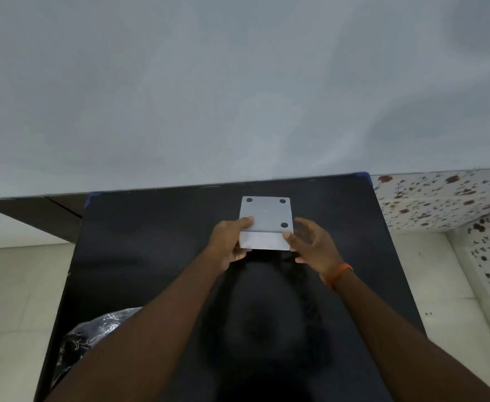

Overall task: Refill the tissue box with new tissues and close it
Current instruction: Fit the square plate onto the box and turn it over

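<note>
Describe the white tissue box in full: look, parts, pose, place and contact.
The tissue box is a white, smooth, hard-looking square block on the black table near its far edge. Its upward face shows three round dark pads at the corners, so it seems upside down; the fourth corner is hidden. The left hand grips its near left corner, thumb on top. The right hand is open, its thumb at the near right corner.

Plain pale grey wall (238,82), evenly lit; black matte rectangular tabletop (139,242) against it, blue tape at its far corners; cream tiled floor (11,285) on both sides; white cloth with red and dark floral print (447,198) at right
</note>
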